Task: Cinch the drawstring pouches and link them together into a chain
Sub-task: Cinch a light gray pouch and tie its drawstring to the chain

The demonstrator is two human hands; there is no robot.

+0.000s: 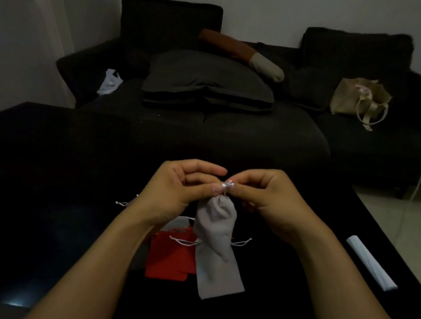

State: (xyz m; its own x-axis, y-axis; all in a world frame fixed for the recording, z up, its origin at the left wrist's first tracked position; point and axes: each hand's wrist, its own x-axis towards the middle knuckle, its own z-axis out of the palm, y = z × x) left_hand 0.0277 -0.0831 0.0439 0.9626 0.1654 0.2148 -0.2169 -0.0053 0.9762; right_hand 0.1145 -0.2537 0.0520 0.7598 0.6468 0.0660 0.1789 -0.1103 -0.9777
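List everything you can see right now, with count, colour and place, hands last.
Grey fabric drawstring pouch, held: 1, grey, lifted above the table, neck gathered.
Grey fabric pouch, flat: 1, grey, on the table under the held one.
Red fabric pouches: at least 1, red, left of the flat grey pouch; overlap hides the count.
Glossy black table: 1, black, foreground.
White folded strip: 1, white, table's right edge.
Dark sofa: 1, behind the table.
Beige tote bag: 1, on the sofa, right.
Left hand: pinches the pouch's neck.
Right hand: pinches the white cord.
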